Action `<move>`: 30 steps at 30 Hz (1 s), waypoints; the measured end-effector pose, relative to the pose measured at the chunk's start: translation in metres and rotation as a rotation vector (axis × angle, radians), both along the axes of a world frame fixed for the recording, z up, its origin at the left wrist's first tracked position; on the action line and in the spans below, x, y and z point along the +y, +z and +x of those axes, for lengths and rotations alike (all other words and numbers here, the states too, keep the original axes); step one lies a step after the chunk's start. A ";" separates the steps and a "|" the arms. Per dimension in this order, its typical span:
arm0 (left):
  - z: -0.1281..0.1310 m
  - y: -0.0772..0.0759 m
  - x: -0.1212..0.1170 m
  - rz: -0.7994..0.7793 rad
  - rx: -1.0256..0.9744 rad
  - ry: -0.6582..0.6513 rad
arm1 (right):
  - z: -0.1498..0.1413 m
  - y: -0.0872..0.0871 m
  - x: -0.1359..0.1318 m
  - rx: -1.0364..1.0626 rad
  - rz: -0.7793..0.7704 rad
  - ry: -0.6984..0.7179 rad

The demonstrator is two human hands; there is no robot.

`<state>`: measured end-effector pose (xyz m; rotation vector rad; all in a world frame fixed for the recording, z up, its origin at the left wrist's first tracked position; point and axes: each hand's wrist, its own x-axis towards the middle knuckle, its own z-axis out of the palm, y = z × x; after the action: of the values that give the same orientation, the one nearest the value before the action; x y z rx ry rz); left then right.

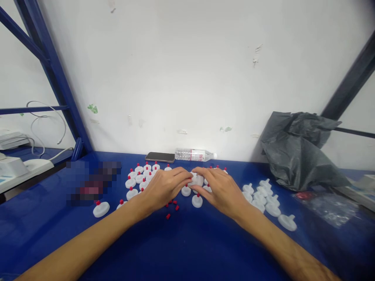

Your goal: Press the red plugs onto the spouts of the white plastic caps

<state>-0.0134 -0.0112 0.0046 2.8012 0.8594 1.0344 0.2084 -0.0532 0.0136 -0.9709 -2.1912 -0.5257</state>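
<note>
My left hand (164, 186) and my right hand (220, 187) meet over the middle of the blue table (187, 242). Their fingertips pinch together on one white disc-shaped part (197, 180). Several white discs with red caps (140, 176) stand to the left of my left hand. More capped discs (197, 200) sit just under and between the hands. Several white discs without caps (265, 197) lie to the right of my right hand. A few loose red caps (172, 207) lie below my left hand.
A phone (159, 157) and a lying plastic water bottle (195, 155) rest against the white wall. A crumpled grey plastic bag (299, 150) fills the right rear. A clear bag (331, 207) lies at right. Blue rack struts and white cables stand at left.
</note>
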 end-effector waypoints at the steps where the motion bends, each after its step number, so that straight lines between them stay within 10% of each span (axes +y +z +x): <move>1: 0.000 0.000 0.000 0.033 0.023 -0.007 | 0.001 0.000 0.000 0.000 -0.014 0.019; 10: 0.000 -0.013 0.008 0.332 0.041 0.057 | 0.004 0.003 -0.003 0.228 -0.122 0.176; 30: 0.014 -0.003 -0.024 0.107 0.153 -0.051 | 0.010 0.000 -0.002 0.016 -0.147 0.228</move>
<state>0.0005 -0.0350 0.0017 3.0074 0.7619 0.8946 0.2188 -0.0551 0.0138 -0.7814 -2.3135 -0.2526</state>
